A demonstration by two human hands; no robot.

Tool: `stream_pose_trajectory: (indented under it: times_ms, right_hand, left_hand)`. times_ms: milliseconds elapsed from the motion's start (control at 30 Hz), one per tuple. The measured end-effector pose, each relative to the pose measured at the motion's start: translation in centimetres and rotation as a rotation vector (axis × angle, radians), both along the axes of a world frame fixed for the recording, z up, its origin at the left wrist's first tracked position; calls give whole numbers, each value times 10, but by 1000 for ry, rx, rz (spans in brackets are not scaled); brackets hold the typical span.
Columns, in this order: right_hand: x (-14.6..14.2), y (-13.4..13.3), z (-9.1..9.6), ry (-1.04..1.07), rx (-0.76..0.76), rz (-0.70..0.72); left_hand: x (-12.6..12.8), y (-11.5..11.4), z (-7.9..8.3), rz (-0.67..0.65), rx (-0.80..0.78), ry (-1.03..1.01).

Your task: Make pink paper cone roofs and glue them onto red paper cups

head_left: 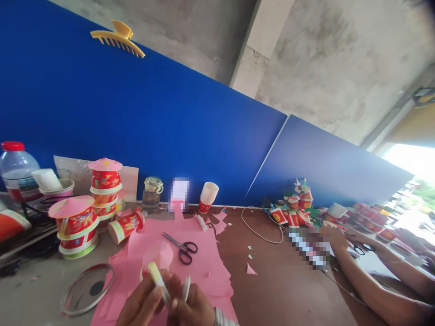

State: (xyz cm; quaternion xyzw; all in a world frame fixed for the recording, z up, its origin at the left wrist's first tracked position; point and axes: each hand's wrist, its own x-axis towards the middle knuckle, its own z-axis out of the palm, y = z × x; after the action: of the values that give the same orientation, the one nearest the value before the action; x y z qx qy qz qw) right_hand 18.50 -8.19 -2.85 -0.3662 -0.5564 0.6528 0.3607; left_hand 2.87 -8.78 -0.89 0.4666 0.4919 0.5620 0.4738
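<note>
Low in the head view, my left hand [141, 301] and my right hand [193, 308] are close together over a stack of pink paper [207, 267]. Closed fingers of my left hand grip a slim whitish tube with a yellowish end, which looks like a glue stick [159, 280]. My right hand is closed against the tube's lower end, and a small white piece [186, 288], perhaps its cap, sticks up from those fingers. Just beyond the hands, a round pink paper piece [161, 256] is partly hidden. Black-handled scissors [181, 248] lie partly spread on the paper.
Red paper-cup towers with pink cone tops [76, 222] stand at left, beside a tipped cup [127, 226] and a metal ring [88, 290]. A glass jar [152, 194] and a cup stack [208, 197] line the blue partition [170, 122]. Another person's arms [370, 276] are at right.
</note>
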Motion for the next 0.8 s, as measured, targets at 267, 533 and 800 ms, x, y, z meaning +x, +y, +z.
stream_pose_trajectory:
  times_ms: [267,533,800]
  right_hand:
    - [31,15,13,139,44,-416]
    - [49,11,28,-124,101,-468]
    - [41,2,35,-181,101,-301]
  left_hand:
    - [8,5,5,-476,-347,-17]
    - [12,8,2,-431,-506,27]
    - [16,3,-4,-462,-388,-86]
